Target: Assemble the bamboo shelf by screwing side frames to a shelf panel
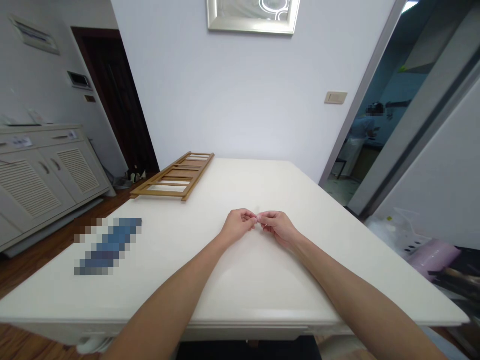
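Observation:
Over the middle of the white table (225, 290), my left hand (239, 223) and my right hand (278, 226) meet at the fingertips. Each has its thumb and forefinger pinched together. A faint, small translucent bit seems to show just above the fingertips, too small to name. What the two pinches hold is otherwise hidden by the fingers. Beyond my left hand, toward the back left of the table, lies a flat wooden slatted frame (193, 186), apart from both hands.
A blurred-out blue rectangular item (112, 245) lies on the table's left side. A white louvred cabinet (48, 175) stands at far left. Behind the table rises a wall with a switch (335, 98). A person (362, 130) stands in the room beyond the right doorway; bags (433, 255) sit at right.

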Demonstrator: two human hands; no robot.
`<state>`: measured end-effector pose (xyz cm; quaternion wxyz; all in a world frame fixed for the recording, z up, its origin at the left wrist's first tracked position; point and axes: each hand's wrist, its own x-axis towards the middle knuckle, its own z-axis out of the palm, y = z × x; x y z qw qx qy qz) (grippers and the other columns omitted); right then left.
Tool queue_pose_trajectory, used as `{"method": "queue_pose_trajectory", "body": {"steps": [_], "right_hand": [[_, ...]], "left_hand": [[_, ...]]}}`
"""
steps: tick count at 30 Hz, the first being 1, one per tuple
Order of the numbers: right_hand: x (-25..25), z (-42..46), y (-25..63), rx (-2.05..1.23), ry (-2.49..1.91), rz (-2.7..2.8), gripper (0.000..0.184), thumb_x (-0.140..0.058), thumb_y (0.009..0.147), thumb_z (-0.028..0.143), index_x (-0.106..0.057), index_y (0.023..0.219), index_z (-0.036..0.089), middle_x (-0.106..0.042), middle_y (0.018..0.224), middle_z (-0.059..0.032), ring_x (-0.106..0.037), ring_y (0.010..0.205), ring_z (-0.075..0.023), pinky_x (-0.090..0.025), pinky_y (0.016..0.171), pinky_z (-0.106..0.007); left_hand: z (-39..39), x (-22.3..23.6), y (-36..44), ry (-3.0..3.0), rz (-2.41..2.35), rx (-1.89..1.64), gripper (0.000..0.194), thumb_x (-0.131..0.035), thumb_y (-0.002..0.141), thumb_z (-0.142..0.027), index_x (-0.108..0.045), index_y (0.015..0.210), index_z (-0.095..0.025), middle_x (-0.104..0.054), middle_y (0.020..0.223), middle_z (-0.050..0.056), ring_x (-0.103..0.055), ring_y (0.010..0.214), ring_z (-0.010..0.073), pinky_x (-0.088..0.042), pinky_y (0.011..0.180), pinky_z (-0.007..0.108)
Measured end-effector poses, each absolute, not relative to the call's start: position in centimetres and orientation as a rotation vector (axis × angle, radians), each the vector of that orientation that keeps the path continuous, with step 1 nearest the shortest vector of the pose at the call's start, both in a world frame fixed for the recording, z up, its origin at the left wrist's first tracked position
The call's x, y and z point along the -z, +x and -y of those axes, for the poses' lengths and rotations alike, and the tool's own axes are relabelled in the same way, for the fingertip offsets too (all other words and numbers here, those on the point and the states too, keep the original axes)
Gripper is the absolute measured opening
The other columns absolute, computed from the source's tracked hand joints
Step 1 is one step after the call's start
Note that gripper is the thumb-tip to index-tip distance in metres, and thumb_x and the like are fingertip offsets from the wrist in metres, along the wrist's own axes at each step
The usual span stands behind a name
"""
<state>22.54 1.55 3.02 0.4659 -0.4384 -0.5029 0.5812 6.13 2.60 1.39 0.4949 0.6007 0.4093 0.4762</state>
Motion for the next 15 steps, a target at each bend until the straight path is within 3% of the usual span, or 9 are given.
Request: {"method": "queue_pose_trajectory", "body": {"steps": [6, 15], "right_hand": [[-3.07, -1.46, 22.5, -1.386, -1.12, 1.295, 0.029, -0.086, 0.055, 0.035, -0.074, 0.071, 0.015, -0.069, 0.068, -0.0028, -0.056, 0.061, -0.0112, -0.043, 0.059, -0.026], [-2.92, -1.01, 21.85, -1.122, -1.237, 1.466, 0.022, -0.081, 0.06, 0.033, -0.071, 0.066, 0.015, -0.069, 0.065, -0.0025, -0.051, 0.057, -0.0098, -0.039, 0.055, -0.024]], "left_hand": [[-2.24, -2.17, 5.69, 1.362, -0.984, -1.152, 0.013, -0.075, 0.072, -0.022, -0.066, 0.077, -0.013, -0.07, 0.068, 0.004, -0.067, 0.063, 0.0139, -0.055, 0.064, 0.026], [-2.35, -1.77, 5.71, 1.446, -1.046, -1.113, 0.009, -0.067, 0.073, -0.021, -0.067, 0.068, -0.014, -0.069, 0.064, 0.003, -0.065, 0.061, 0.0123, -0.054, 0.064, 0.025]]}}
